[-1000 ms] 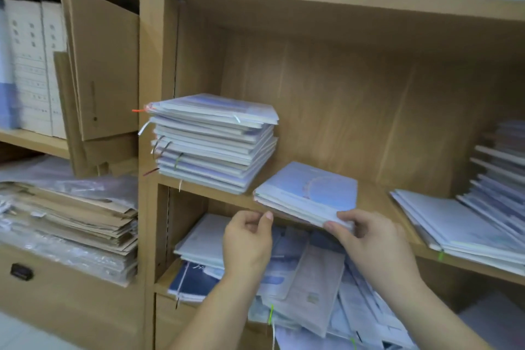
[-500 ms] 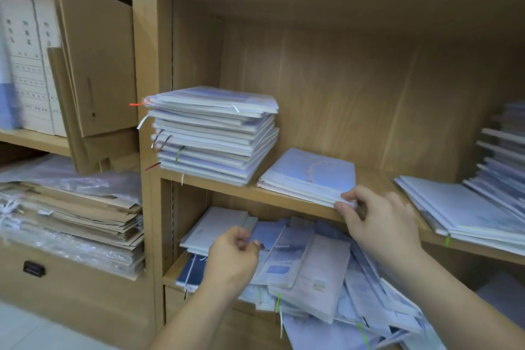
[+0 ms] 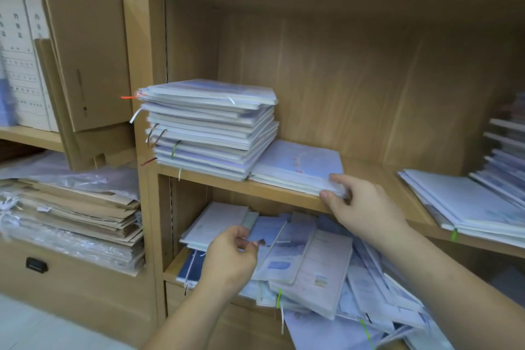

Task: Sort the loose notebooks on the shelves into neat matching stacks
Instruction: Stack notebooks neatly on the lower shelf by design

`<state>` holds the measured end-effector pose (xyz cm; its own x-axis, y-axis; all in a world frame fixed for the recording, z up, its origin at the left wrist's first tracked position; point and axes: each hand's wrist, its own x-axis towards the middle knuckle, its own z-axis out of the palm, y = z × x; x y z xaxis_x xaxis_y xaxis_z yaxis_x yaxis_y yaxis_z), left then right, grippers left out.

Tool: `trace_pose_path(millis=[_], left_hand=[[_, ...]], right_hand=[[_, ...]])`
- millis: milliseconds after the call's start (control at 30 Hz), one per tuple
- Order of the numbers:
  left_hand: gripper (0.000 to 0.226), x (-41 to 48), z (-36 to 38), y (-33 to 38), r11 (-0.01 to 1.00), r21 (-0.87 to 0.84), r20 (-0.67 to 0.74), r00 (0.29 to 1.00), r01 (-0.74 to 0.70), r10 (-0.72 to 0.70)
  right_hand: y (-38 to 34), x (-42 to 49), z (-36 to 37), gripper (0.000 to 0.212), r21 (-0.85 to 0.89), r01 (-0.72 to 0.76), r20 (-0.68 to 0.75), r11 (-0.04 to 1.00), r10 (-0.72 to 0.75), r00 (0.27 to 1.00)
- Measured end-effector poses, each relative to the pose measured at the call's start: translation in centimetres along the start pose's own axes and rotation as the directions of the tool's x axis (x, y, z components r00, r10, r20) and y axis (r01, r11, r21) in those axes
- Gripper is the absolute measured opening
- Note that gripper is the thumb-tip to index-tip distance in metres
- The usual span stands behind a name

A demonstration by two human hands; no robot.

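A tall stack of pale blue notebooks point(image 3: 210, 128) stands at the left of the middle shelf point(image 3: 287, 196). A small low stack of matching notebooks point(image 3: 298, 167) lies right beside it, touching it. My right hand point(image 3: 360, 207) grips the front right corner of that small stack, thumb under, fingers on top. On the shelf below lies a loose jumble of notebooks point(image 3: 312, 264). My left hand point(image 3: 230, 258) hovers over the jumble's left part with fingers curled, and whether it pinches a notebook there is unclear.
More blue notebooks point(image 3: 466, 204) lie slanted at the right end of the middle shelf, with a leaning pile point(image 3: 505, 150) behind. The left bay holds cardboard folders point(image 3: 85, 51), white binders point(image 3: 22, 60) and bagged brown envelopes point(image 3: 71, 216).
The small stack has slid left and back until it touches the tall stack, with my right hand still on its corner. My left hand dropped from the shelf edge to the lower jumble.
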<state>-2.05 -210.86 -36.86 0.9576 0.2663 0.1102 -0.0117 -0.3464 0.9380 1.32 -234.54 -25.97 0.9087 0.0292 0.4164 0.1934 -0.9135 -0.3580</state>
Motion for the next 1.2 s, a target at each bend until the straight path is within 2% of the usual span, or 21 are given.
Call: trace_pose_path(millis=[33,67,100,133,167,200,267,300,367,467,533,633,733,767,833,933,1033,1067,1133,1167,1200], left_hand=[[0.021,0.1,-0.3,-0.5,1.000,0.023,0.008,1.000,0.001,-0.001],[0.021,0.2,-0.5,-1.0,0.999,0.050,0.022,1.000,0.001,-0.002],[0.022,0.3,-0.6,-1.6,0.997,0.073,0.036,0.999,0.000,-0.002],[0.023,0.4,-0.7,-2.4,0.996,0.093,0.054,0.998,0.010,-0.015],[0.023,0.5,-0.9,-3.2,0.993,0.112,0.072,0.997,0.022,-0.030],[0.022,0.6,-1.0,-4.1,0.990,0.134,0.088,0.995,0.035,-0.047],[0.017,1.1,-1.3,-6.1,0.983,0.179,0.099,0.993,0.043,-0.061],[0.012,1.5,-1.5,-7.0,0.980,0.193,0.098,0.993,0.040,-0.060],[0.006,2.2,-1.8,-8.7,0.982,0.187,0.074,0.996,0.035,-0.050],[0.012,3.6,-1.9,-10.7,0.965,0.259,-0.059,0.997,-0.035,0.052],[0.034,4.6,-1.6,-12.1,0.924,0.375,-0.112,0.986,-0.074,0.124],[0.057,6.5,-1.0,-13.6,0.904,0.425,-0.095,0.992,-0.038,0.087],[0.061,9.3,-0.7,-14.7,0.900,0.435,-0.152,0.987,0.013,0.059],[0.062,10.3,-0.6,-14.9,0.861,0.507,-0.159,0.986,0.038,0.050],[0.065,11.9,-0.4,-15.0,0.750,0.658,-0.137,0.990,0.067,0.033],[0.061,12.5,-0.3,-15.6,0.683,0.730,-0.098,0.993,0.023,0.071],[0.059,11.9,-0.6,-16.0,0.738,0.672,-0.080,0.985,-0.061,0.154],[0.054,12.0,-0.8,-16.0,0.797,0.601,-0.093,0.985,-0.058,0.142],[0.035,12.7,-1.1,-15.5,0.881,0.472,-0.142,0.988,0.009,0.066],[0.038,13.0,-1.1,-15.3,0.889,0.455,-0.152,0.988,0.042,0.031],[0.050,13.2,-1.1,-15.0,0.881,0.467,-0.143,0.990,0.074,-0.007]], right_hand=[[-0.4,-1.0,0.3,0.049,-0.063,0.066,-0.140,0.996,-0.074,0.987],[-0.9,-2.4,0.8,0.038,-0.109,0.162,-0.276,0.981,-0.186,0.943],[-1.7,-3.9,1.4,0.030,-0.120,0.259,-0.373,0.958,-0.285,0.883],[-2.4,-5.3,2.4,0.023,-0.093,0.332,-0.401,0.939,-0.341,0.850],[-2.8,-6.3,3.7,0.019,-0.041,0.374,-0.348,0.926,-0.364,0.864],[-3.2,-7.1,5.1,0.022,0.029,0.372,-0.232,0.928,-0.356,0.905],[-3.1,-7.4,8.6,0.031,0.168,0.268,0.073,0.949,-0.283,0.956],[-2.7,-7.1,10.2,0.039,0.214,0.211,0.192,0.954,-0.253,0.948],[-1.8,-6.2,13.0,0.060,0.236,0.114,0.312,0.965,-0.187,0.932],[-1.0,-4.3,15.8,0.048,0.042,0.166,0.345,0.985,-0.170,0.923],[-1.2,-2.6,17.1,0.044,-0.032,0.223,0.346,0.974,-0.198,0.917],[-2.0,0.5,19.6,0.052,-0.019,0.234,0.393,0.972,-0.208,0.896],[-3.4,2.5,22.4,0.061,0.126,0.152,0.504,0.980,-0.195,0.842],[-3.7,2.9,23.2,0.063,0.137,0.137,0.545,0.981,-0.190,0.816],[-4.0,3.2,24.1,0.060,0.045,0.227,0.576,0.973,-0.211,0.790],[-3.6,4.0,25.0,0.062,0.046,0.245,0.540,0.968,-0.230,0.810],[-2.7,4.3,25.4,0.085,0.187,0.125,0.517,0.975,-0.205,0.831],[-2.3,4.3,25.6,0.087,0.199,0.119,0.518,0.973,-0.207,0.830],[-2.0,3.8,25.1,0.074,0.178,0.137,0.529,0.974,-0.212,0.822],[-1.9,3.4,24.6,0.071,0.157,0.150,0.518,0.976,-0.211,0.829],[-1.7,3.2,24.2,0.073,0.137,0.166,0.498,0.976,-0.213,0.840]])
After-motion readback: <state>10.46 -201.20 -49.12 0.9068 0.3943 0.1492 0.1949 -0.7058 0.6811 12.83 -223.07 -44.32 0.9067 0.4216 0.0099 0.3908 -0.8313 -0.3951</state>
